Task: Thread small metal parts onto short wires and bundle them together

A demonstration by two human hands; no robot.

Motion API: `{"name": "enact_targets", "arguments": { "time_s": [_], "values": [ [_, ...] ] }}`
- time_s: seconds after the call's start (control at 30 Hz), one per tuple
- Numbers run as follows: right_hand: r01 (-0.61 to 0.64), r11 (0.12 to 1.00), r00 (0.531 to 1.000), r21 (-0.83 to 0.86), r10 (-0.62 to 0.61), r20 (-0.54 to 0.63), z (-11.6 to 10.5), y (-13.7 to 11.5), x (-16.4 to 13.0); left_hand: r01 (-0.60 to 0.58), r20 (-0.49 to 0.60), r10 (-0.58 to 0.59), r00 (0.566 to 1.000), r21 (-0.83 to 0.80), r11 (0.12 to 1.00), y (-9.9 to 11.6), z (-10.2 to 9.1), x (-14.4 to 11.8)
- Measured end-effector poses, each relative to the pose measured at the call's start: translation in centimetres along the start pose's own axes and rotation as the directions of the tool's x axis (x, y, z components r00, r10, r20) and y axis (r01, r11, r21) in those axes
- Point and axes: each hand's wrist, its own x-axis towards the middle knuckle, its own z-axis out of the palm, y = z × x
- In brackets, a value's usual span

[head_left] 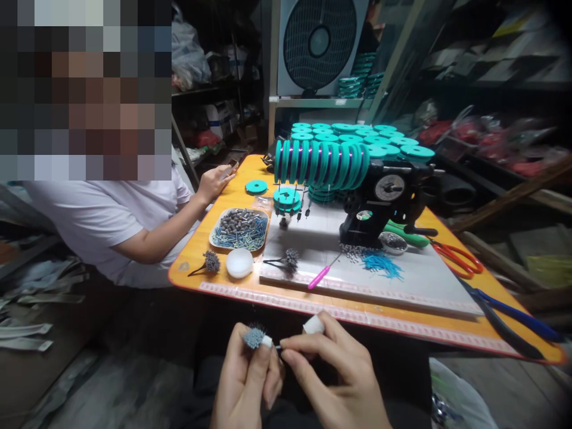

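The left hand [243, 381] has its grip closed on a small bristly grey cluster [254, 336] with a white band, held upright below the near edge of the orange tabletop [214, 289]. Just to the right of that grip, the right hand [333, 372] pinches a thin pin-like piece [277, 347] pointed at the cluster, its index fingertip wrapped in white tape [313, 325]. Beyond both grips lie two more bristly clusters [291, 260], a white dish [239, 263], a pink-handled tool [319, 277] and a co-worker's hand [215, 182].
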Motion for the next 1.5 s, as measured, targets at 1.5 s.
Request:
{"name": "enact_targets", "arguments": {
  "time_s": [1.5],
  "values": [
    [0.130,0.983,0.991,-0.128,-0.132,-0.010,-1.4,0.0,0.5,-0.481,-0.182,0.486,0.855,0.071,0.874,2.9,-2.9,2.2]
  ]
}}
